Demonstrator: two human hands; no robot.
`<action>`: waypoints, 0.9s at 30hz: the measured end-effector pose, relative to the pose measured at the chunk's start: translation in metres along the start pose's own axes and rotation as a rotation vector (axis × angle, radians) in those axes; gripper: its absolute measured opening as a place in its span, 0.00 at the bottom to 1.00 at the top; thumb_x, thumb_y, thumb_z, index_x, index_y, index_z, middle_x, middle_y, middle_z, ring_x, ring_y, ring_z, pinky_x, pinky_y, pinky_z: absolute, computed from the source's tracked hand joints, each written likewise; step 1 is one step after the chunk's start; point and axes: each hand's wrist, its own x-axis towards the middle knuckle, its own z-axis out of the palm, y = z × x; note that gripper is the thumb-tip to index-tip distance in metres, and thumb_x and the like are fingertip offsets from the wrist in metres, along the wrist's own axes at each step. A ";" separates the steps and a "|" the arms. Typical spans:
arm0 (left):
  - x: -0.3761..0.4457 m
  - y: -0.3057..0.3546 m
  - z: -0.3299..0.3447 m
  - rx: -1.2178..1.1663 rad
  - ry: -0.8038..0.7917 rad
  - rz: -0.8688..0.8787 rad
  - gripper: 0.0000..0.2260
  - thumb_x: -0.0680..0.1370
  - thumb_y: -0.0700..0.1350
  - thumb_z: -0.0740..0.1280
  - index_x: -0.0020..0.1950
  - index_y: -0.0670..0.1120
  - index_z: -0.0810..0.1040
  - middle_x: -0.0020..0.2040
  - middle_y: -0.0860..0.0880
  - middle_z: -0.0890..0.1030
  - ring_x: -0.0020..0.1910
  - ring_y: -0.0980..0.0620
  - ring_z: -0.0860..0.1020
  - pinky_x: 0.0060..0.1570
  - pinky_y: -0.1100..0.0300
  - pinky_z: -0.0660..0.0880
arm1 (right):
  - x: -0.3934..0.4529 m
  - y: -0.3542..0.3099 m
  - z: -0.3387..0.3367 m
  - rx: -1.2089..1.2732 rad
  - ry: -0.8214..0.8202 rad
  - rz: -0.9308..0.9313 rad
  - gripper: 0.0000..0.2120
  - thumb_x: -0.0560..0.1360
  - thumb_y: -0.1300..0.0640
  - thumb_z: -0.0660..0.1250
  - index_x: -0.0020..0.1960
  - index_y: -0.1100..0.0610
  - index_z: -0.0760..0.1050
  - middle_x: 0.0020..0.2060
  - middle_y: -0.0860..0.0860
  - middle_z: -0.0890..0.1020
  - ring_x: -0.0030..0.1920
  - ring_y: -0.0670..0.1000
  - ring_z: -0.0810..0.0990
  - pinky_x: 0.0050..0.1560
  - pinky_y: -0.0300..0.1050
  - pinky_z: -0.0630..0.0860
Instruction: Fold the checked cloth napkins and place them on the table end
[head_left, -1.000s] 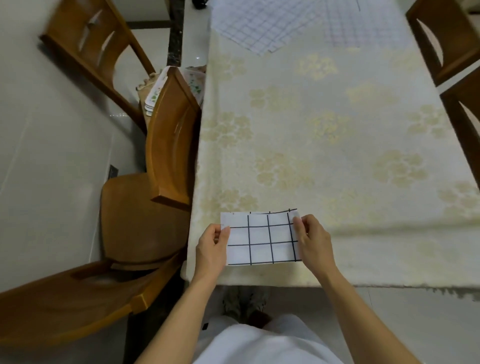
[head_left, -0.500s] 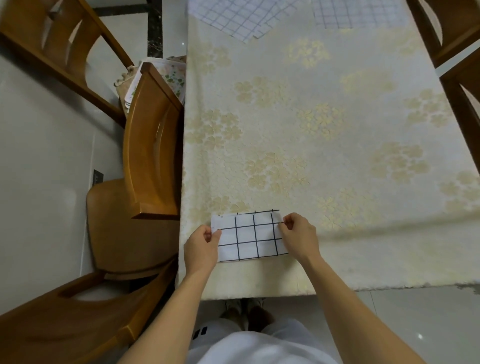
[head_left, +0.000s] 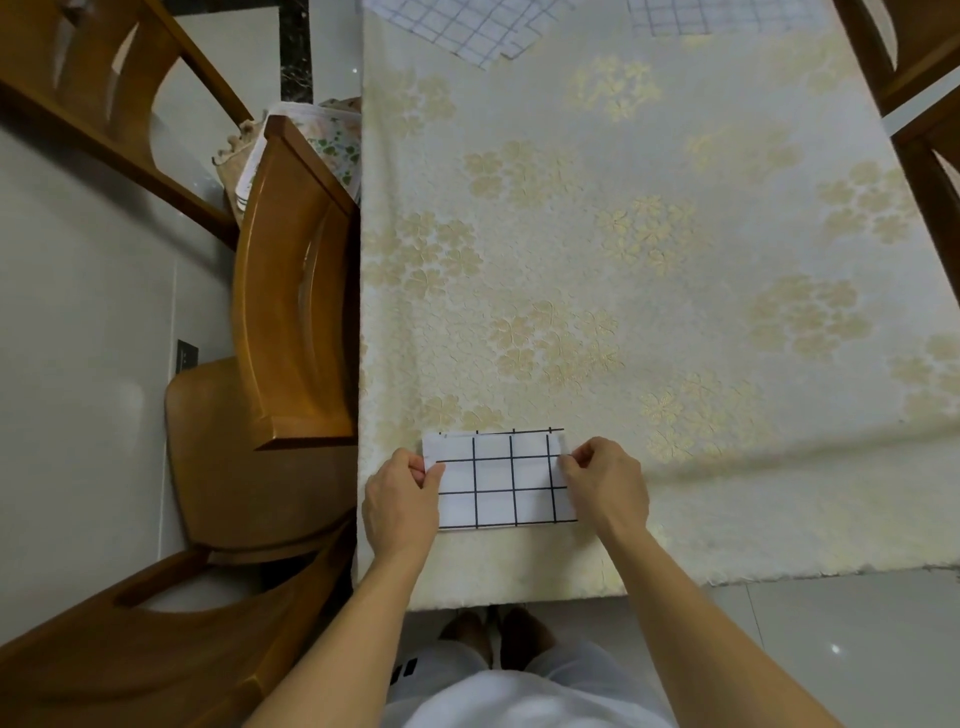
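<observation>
A person stood at the near end of a long table (head_left: 675, 312) covered in a cream cloth with pale gold flower patterns. Low in the frame, a little left of centre, a folded white napkin (head_left: 501, 480) with a black check lay flat on that cloth, close to the table's near edge.

The left hand (head_left: 402, 501) pinched the napkin's left edge between thumb and fingers. The right hand (head_left: 605, 483) pinched the upper right edge, its fingers curled; whether a fingertip was tucked under the fold could not be made out.

Compared with a second earlier, the napkin sat further in on the table top. Before, its lower part hung past the edge, over the drop of the cloth. Now the whole small rectangle rested on the surface, with its edges roughly square to the table. Both hands had kept their grip at the two short ends throughout.

This suggested the fold was finished and the napkin was being set down at the table end, with only the letting go left for this piece.

At the top of the frame, two more checked napkins (head_left: 467, 31) lay spread open and apparently unfolded at the far end, so the task looked only partly done. A wooden chair (head_left: 291, 291) stood against the table's left side.
</observation>
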 end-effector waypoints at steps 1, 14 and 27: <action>0.000 0.000 0.000 -0.002 -0.001 0.004 0.09 0.78 0.52 0.70 0.44 0.50 0.74 0.38 0.52 0.78 0.39 0.51 0.77 0.37 0.55 0.77 | 0.000 0.001 0.000 0.007 0.004 0.003 0.07 0.78 0.52 0.66 0.43 0.53 0.76 0.35 0.46 0.80 0.36 0.48 0.79 0.37 0.45 0.77; -0.010 0.007 -0.038 0.064 0.078 0.283 0.10 0.81 0.51 0.64 0.56 0.47 0.76 0.51 0.51 0.78 0.50 0.53 0.73 0.46 0.57 0.71 | -0.020 -0.003 -0.028 -0.080 0.124 -0.213 0.13 0.80 0.49 0.62 0.60 0.55 0.76 0.53 0.51 0.81 0.49 0.52 0.78 0.47 0.52 0.79; -0.045 0.048 -0.074 0.205 0.249 0.774 0.20 0.79 0.52 0.58 0.65 0.46 0.78 0.60 0.48 0.81 0.59 0.48 0.79 0.60 0.49 0.76 | -0.061 -0.011 -0.070 -0.149 0.437 -0.668 0.19 0.76 0.52 0.69 0.66 0.56 0.77 0.60 0.54 0.80 0.60 0.56 0.79 0.56 0.53 0.80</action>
